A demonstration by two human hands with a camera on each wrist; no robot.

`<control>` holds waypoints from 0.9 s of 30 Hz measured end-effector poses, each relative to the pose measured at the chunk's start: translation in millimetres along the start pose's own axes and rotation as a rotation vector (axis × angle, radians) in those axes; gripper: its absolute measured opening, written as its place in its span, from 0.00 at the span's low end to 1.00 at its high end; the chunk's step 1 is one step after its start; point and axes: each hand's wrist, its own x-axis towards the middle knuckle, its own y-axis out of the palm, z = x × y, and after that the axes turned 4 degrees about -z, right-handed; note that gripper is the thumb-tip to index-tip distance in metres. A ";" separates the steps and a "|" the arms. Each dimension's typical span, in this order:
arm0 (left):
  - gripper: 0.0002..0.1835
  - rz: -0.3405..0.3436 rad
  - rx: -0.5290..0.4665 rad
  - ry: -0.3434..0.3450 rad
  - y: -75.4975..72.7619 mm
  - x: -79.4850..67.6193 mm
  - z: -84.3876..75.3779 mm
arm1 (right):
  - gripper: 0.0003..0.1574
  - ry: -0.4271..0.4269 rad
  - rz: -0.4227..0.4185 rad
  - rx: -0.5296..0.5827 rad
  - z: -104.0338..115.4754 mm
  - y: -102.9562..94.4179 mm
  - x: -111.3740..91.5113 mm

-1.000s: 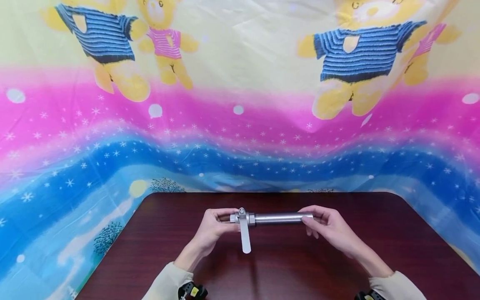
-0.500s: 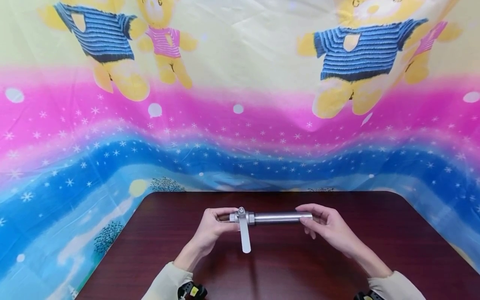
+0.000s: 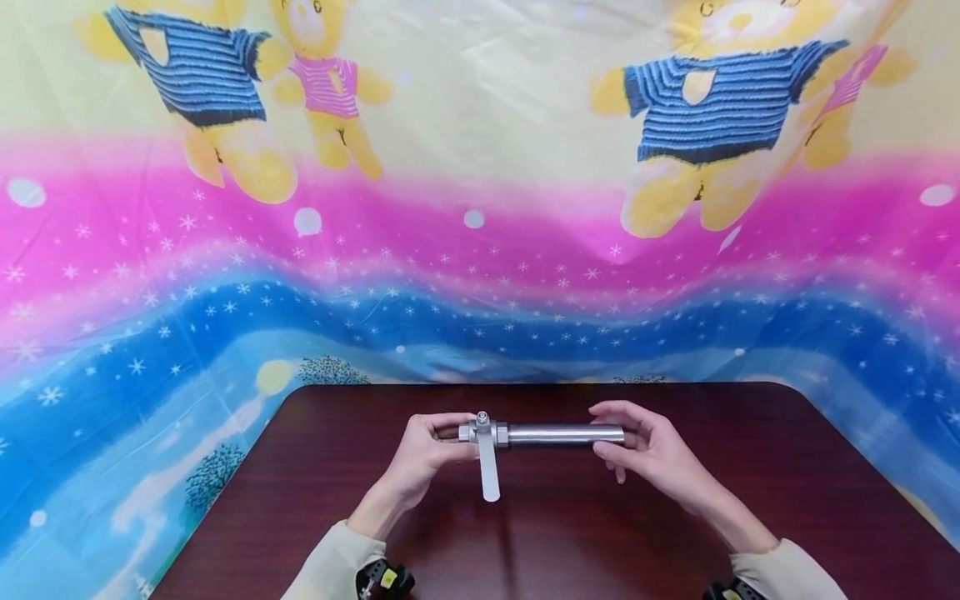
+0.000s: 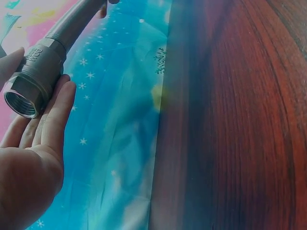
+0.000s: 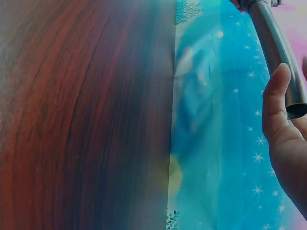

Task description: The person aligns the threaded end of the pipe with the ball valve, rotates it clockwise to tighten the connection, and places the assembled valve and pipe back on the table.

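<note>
My left hand [image 3: 422,457] grips a metal ball valve [image 3: 483,433] by its body, thumb on the near side and fingers behind. The valve's flat lever handle [image 3: 490,475] points toward me. A straight steel pipe [image 3: 562,434] extends right from the valve, level above the table. In the left wrist view, the valve's threaded open end [image 4: 23,104] faces the camera, with raised lettering on the body. My right hand [image 3: 663,450] is loosely spread around the pipe's free end, the index finger raised off it and the thumb just below. The pipe's hollow mouth [image 5: 297,111] shows in the right wrist view.
A dark reddish-brown wooden table [image 3: 600,533] with rounded far corners lies under both hands. Behind it hangs a colourful cloth [image 3: 480,250] printed with bears and snowflakes. Black straps with cameras [image 3: 386,577] sit on both wrists.
My right hand's thumb and fingers, earlier pinching the pipe's end, have spread apart and slid slightly left along it. The left hand, valve and pipe have hardly moved.
</note>
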 end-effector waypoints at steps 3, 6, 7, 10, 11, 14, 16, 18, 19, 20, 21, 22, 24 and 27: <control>0.27 0.003 0.001 0.001 0.0 0.3 -0.4 | 0.27 -0.047 0.038 0.063 -0.4 -1.0 0.7; 0.26 0.008 -0.001 0.000 -0.3 0.3 -0.5 | 0.22 -0.011 0.032 0.033 -0.4 -2.8 0.6; 0.26 0.010 -0.002 0.000 -0.3 0.2 -0.6 | 0.20 0.015 0.023 0.011 0.1 -3.2 0.7; 0.26 0.012 -0.003 0.000 -0.9 0.1 -0.4 | 0.19 0.082 0.008 -0.041 1.8 -3.4 1.5; 0.26 0.012 -0.002 0.000 -1.0 0.2 -0.2 | 0.20 0.089 0.012 -0.041 2.2 -2.8 2.1; 0.27 0.010 0.000 0.001 -1.5 0.0 0.3 | 0.24 0.037 0.040 0.016 1.8 -0.9 3.2; 0.27 0.011 0.000 0.002 -1.8 0.1 0.6 | 0.26 0.000 0.057 0.047 0.8 -0.8 3.4; 0.27 0.013 -0.002 0.003 -2.1 0.5 0.9 | 0.23 0.002 0.046 0.034 0.6 -1.7 3.2; 0.27 0.015 -0.004 0.004 -2.1 0.8 0.9 | 0.20 0.019 0.036 0.014 1.1 -2.4 3.1; 0.26 0.017 -0.007 0.006 -2.3 1.0 0.9 | 0.18 0.045 0.027 -0.014 1.9 -3.0 3.0; 0.26 0.017 -0.007 0.007 -2.4 1.3 1.0 | 0.17 0.068 0.019 -0.042 2.6 -3.7 3.0; 0.26 0.016 -0.007 0.008 -2.5 1.5 1.0 | 0.17 0.089 0.016 -0.062 3.6 -3.9 3.0; 0.26 0.018 -0.005 0.009 -2.4 1.7 1.2 | 0.18 0.094 0.024 -0.069 4.4 -3.7 3.0; 0.26 0.020 -0.003 0.001 -2.2 1.2 1.6 | 0.23 0.045 0.061 -0.034 3.2 -3.4 2.3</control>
